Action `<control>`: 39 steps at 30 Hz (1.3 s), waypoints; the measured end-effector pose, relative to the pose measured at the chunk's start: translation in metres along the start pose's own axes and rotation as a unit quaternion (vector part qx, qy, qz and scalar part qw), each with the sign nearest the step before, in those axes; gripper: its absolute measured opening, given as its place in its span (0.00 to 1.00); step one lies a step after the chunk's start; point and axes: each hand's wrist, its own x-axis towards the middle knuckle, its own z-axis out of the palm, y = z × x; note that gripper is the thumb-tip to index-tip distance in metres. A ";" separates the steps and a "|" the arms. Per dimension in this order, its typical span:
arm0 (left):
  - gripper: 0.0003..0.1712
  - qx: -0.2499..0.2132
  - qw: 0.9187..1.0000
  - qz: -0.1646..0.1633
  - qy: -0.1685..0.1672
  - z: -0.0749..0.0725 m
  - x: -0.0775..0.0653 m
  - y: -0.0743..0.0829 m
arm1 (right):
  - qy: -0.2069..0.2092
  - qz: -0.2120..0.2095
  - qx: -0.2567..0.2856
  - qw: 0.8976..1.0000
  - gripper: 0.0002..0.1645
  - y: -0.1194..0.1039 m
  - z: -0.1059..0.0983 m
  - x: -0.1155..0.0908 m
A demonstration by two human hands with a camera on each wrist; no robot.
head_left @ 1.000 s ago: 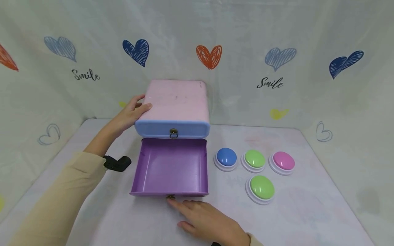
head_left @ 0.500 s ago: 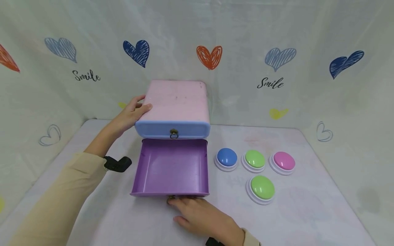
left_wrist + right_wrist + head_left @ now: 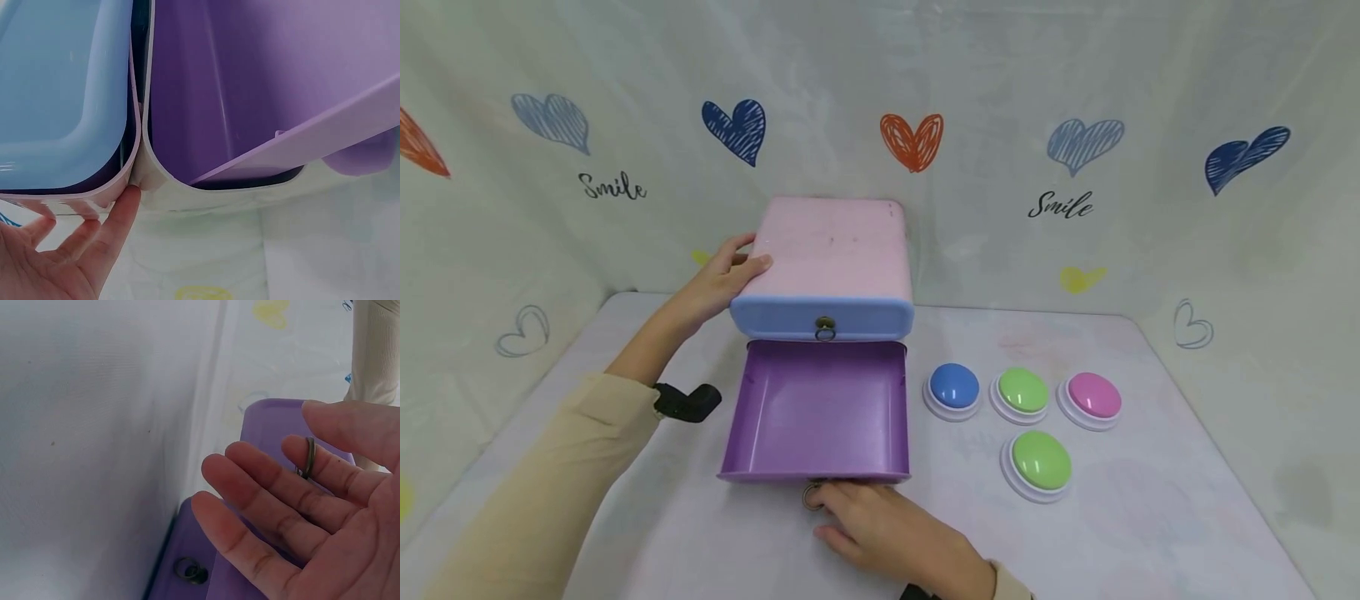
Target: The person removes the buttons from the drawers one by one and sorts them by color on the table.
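Observation:
A small cabinet has a pink top (image 3: 833, 250) and a blue drawer front (image 3: 790, 318) with a brass ring pull (image 3: 825, 330). Beneath it, a purple drawer (image 3: 823, 408) stands pulled out, with nothing inside. My left hand (image 3: 718, 279) rests against the cabinet's left side, thumb on the top edge; in the left wrist view its nearly straight fingers (image 3: 115, 225) touch the pink shell. At the purple drawer's front, my right hand (image 3: 887, 529) has its index finger hooked through a ring pull (image 3: 310, 456). The other fingers (image 3: 250, 506) stay loosely extended, palm showing in the right wrist view.
Right of the drawer sit push buttons on white bases: a blue button (image 3: 954, 386), a green button (image 3: 1023, 389), a pink button (image 3: 1094, 395) and a nearer green button (image 3: 1041, 460). Another ring (image 3: 187, 569) hangs on a purple surface. A printed curtain (image 3: 970, 75) backs the table.
My right hand has shifted slightly left at the purple drawer's front, and its index finger has gone through the ring, which now hangs round it. Left hand, cabinet and buttons have stayed put.

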 end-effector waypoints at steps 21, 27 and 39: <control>0.43 -0.007 1.000 0.006 0.002 -0.001 0.001 0.003 | 0.004 0.049 0.079 0.996 0.20 0.011 -0.004 0.014; 0.43 -0.009 1.000 0.004 0.001 0.000 0.000 0.003 | 0.017 0.049 0.073 0.996 0.20 0.018 0.001 0.020; 0.43 -0.009 1.000 0.007 0.003 0.001 -0.001 0.002 | 0.047 0.080 0.098 0.991 0.20 0.028 -0.007 0.033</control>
